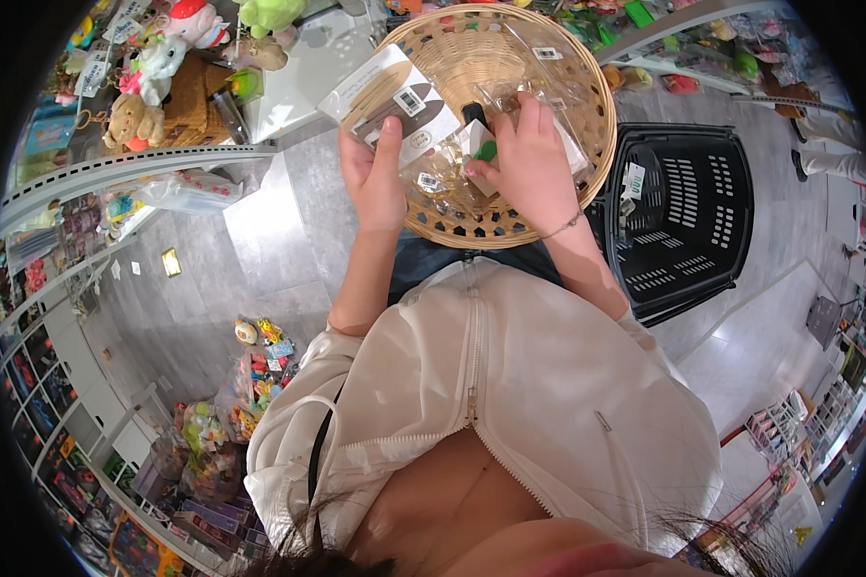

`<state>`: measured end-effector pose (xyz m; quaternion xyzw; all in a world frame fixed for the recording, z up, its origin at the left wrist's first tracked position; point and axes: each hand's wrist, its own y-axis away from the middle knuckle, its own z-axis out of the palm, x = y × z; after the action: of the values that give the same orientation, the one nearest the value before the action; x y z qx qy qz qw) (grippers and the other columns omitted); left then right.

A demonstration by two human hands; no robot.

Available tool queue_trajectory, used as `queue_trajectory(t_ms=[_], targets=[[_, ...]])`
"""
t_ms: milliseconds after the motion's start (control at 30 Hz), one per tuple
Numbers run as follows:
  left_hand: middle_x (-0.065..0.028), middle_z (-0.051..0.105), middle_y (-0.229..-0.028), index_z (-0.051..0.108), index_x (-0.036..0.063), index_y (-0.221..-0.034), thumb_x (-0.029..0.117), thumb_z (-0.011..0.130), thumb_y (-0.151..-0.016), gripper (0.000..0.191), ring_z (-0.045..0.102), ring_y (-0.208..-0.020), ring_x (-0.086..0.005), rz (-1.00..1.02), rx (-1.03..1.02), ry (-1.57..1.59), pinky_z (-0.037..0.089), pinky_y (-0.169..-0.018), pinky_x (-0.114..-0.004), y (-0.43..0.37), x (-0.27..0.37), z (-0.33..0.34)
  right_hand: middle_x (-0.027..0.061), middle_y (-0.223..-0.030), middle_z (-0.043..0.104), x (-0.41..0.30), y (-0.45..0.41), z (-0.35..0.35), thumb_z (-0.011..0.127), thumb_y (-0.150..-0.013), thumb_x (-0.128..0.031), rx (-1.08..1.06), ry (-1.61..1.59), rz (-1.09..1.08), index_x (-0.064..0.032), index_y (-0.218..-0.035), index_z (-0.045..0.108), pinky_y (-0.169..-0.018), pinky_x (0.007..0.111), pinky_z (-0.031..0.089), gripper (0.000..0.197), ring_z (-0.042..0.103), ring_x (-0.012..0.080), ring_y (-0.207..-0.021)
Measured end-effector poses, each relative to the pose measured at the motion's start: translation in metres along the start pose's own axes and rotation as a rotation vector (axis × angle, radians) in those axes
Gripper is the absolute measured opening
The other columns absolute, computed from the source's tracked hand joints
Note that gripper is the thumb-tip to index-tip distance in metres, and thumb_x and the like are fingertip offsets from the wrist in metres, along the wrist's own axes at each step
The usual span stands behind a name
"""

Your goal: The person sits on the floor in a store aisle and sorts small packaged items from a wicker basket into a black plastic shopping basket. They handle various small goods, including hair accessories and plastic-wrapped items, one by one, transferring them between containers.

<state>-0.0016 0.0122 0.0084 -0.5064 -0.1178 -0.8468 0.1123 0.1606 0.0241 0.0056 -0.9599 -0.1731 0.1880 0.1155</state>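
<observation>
My left hand [377, 169] grips a flat carded packet [397, 101] in a clear sleeve, with barcode stickers on it, at the left rim of a round woven basket [599, 122]. Inside the basket my right hand [538, 162] touches clear-wrapped goods, its thumb and fingers around a white card with a green piece [485, 151]. Whether it grips this card is not plain. A small black item [473, 113] shows above the card. A clear packet with gold-coloured pieces [440, 177] lies between my hands. Another clear packet [545, 54] with a barcode is at the far right inside the basket.
A black plastic shopping basket [682, 216] stands on the grey floor [209, 267] to the right, a few packets inside. Plush keychains [136, 119] hang at upper left beside a metal shelf edge [137, 166]. Bagged toys [213, 433] sit at lower left. A person's legs [833, 148] show far right.
</observation>
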Motion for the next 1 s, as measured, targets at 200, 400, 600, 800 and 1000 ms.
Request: queue_trajectory(t_ms=[200,400,600,800,1000], targets=[[-0.0077,0.052,-0.112,0.042,0.0011,-0.118,0.009,0.052,-0.088,0.032,0.048,-0.101,-0.0137,0.03,0.011,-0.052,0.041,-0.084,-0.028,-0.002,-0.005,-0.004,0.0149,-0.105,0.047,0.01,-0.004,-0.009,0.071,-0.066,-0.017,-0.079,-0.153,-0.001,-0.0015,-0.081,0.056,-0.081,0.034,0.042,0.027,0.048,0.0297,-0.097],[-0.0072,0.051,-0.114,0.042,0.002,-0.12,0.007,0.051,-0.087,0.034,0.047,-0.104,-0.0154,0.057,0.01,-0.138,0.039,-0.089,-0.029,-0.004,-0.007,-0.006,-0.0007,-0.072,0.057,0.012,-0.01,-0.024,0.062,-0.082,-0.011,0.044,-1.024,0.452,-0.0012,-0.082,0.053,-0.06,0.018,0.041,0.013,0.052,0.0047,-0.065],[-0.0093,0.049,-0.118,0.037,-0.0018,-0.123,0.008,0.047,-0.089,0.037,0.045,-0.108,-0.015,0.021,-0.182,-0.166,0.036,-0.093,-0.029,-0.001,-0.002,0.0,-0.0024,-0.078,0.057,-0.01,-0.021,-0.031,0.061,-0.084,-0.012,-0.001,-1.468,0.541,-0.0015,-0.08,0.055,-0.065,0.017,0.04,0.013,0.05,0.0026,-0.071],[-0.0093,0.052,-0.114,0.038,-0.0014,-0.122,0.009,0.06,-0.082,0.047,0.05,-0.101,-0.0145,-0.014,-0.419,-0.328,0.041,-0.086,-0.029,0.004,-0.005,-0.005,0.0056,-0.089,0.048,-0.022,-0.017,0.004,0.064,-0.078,-0.011,0.1,-1.167,0.322,-0.0023,-0.084,0.058,-0.08,0.028,0.038,0.012,0.048,0.0164,-0.09],[-0.0023,0.056,-0.095,0.049,0.0022,-0.107,0.005,0.06,-0.081,0.028,0.051,-0.071,-0.0062,0.003,0.075,-0.103,0.041,-0.061,-0.02,0.004,-0.004,-0.004,0.0079,-0.087,0.054,-0.005,-0.018,-0.009,0.056,-0.082,-0.006,0.164,-1.042,0.273,-0.001,-0.091,0.056,-0.076,0.026,0.042,0.01,0.053,0.0195,-0.082]])
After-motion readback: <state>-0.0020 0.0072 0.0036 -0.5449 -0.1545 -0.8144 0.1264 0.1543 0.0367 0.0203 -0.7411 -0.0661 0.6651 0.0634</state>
